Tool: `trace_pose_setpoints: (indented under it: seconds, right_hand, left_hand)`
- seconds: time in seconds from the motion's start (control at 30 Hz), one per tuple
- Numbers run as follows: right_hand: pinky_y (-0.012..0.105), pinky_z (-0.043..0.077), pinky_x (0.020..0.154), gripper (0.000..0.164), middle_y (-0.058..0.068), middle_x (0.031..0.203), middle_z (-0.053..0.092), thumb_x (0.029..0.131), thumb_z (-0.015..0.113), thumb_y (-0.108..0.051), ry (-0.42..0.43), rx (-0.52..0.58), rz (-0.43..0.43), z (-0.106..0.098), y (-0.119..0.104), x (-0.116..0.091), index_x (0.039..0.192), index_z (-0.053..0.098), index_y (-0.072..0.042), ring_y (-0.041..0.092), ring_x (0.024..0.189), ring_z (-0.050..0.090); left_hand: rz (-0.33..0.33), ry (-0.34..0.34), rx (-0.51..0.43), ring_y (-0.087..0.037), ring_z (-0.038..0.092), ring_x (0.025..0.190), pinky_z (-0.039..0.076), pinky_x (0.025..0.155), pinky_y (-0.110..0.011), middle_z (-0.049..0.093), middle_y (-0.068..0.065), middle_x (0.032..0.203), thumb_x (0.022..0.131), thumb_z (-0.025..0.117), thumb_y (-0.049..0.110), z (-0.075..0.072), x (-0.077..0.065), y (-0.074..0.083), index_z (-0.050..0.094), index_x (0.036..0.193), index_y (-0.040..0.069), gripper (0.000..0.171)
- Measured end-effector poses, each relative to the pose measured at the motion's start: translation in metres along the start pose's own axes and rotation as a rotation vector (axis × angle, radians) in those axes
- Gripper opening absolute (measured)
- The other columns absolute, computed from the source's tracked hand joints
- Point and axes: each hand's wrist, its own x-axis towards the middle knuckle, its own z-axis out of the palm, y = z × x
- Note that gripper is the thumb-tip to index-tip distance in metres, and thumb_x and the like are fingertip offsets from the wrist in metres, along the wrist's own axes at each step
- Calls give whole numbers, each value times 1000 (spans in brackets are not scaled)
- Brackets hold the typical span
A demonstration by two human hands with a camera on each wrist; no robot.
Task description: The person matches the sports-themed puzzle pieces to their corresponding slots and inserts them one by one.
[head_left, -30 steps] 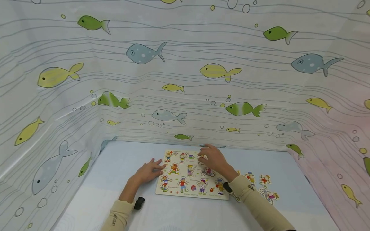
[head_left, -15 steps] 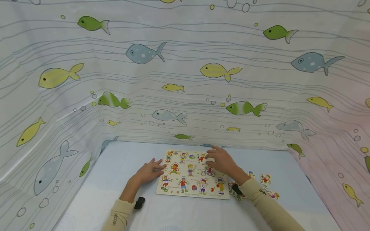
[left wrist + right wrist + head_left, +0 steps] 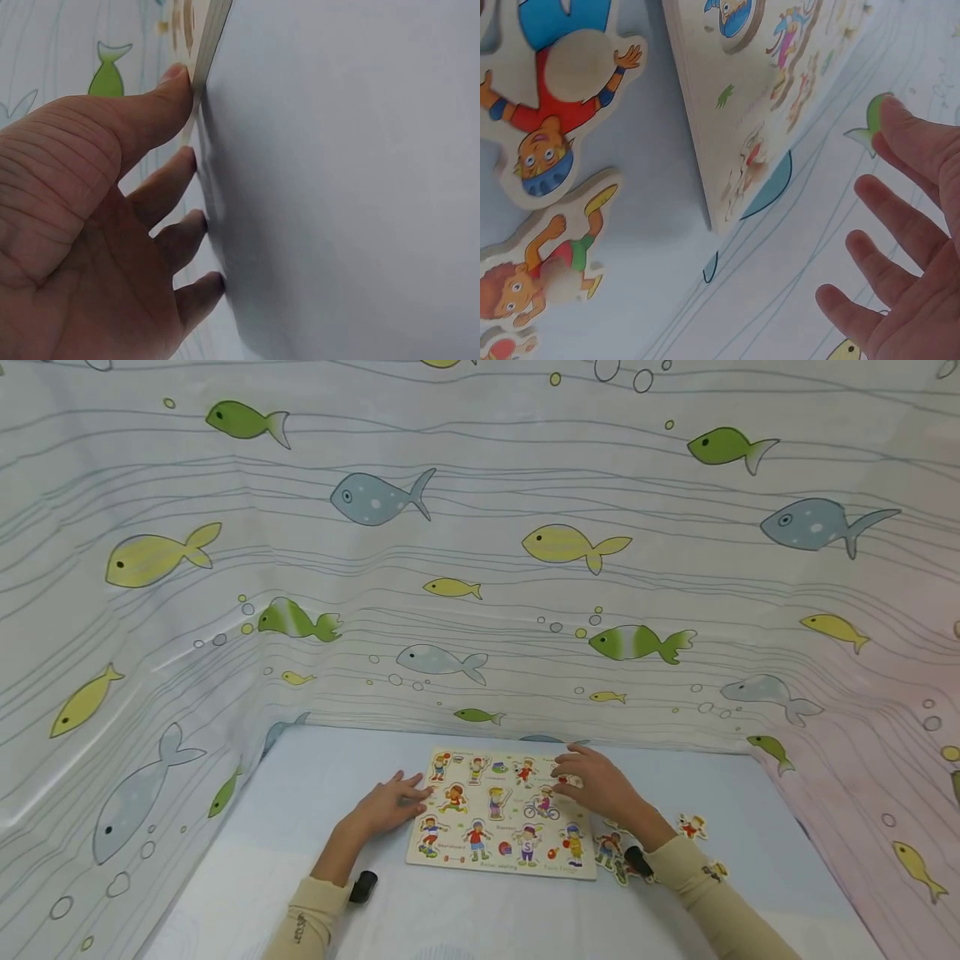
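Observation:
A pale wooden puzzle board [image 3: 498, 870] lies on the table, printed with sports figures. My left hand [image 3: 390, 807] rests at its left edge with loosely spread fingers. In the left wrist view, the thumb [image 3: 161, 105] touches the board's side and the other fingertips meet the tabletop. Over the board's upper right corner is my right hand [image 3: 600, 785]. Its fingers [image 3: 885, 262] are extended and apart in the right wrist view, with nothing between them. A figure in a knobbed recess or piece, the cyclist [image 3: 542, 803], shows just below that hand.
Loose wooden figure pieces lie right of the board, among them a blue-capped figure [image 3: 551, 161], a running figure [image 3: 536, 274] and a red-shirted footballer [image 3: 692, 827]. My right sleeve [image 3: 690, 877] covers some. A fish-patterned sheet [image 3: 525, 610] rises behind the table.
My right hand has moved right across the upper part of the board, uncovering the red footballer figure there and the cyclist. The left hand stays at the board's left edge.

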Motion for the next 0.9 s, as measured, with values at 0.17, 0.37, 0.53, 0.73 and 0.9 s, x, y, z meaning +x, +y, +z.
trace_pose_setpoints:
  seconds: [0.17,0.37,0.53,0.73,0.9]
  right_hand:
    - [60,38,104,22,9,122,67,88,76,-26,21,8,11,-4,4,-8,106,75,-13,39,131,47]
    - [61,38,105,23,10,122,67,86,79,-22,24,44,20,-6,10,-20,106,76,-13,40,132,46]
    - [60,39,104,24,10,125,66,86,79,-25,9,32,48,-8,18,-32,107,76,-14,39,133,44]
    - [61,39,104,25,10,126,65,85,79,-26,-15,62,83,-12,24,-44,108,75,-14,40,133,44]
    - [63,37,104,26,11,128,64,86,78,-27,-34,81,143,-12,30,-54,109,75,-14,40,135,41]
  left_hand:
    - [4,10,-6,-47,24,142,16,109,-71,44,-15,150,95,66,28,-1,0,0,66,129,13,37]
    - [0,15,-11,-47,25,142,16,110,-71,44,-14,149,94,67,27,0,-2,-1,67,128,12,37]
    - [3,17,-5,-48,25,141,16,109,-71,45,-15,149,94,67,28,1,-1,-1,67,127,12,37]
    - [-2,12,8,-47,25,142,17,110,-70,44,-14,149,95,66,29,0,-1,0,67,128,13,37]
    - [-8,11,7,-47,25,142,17,110,-69,44,-14,150,95,66,28,0,-2,2,67,128,13,37]
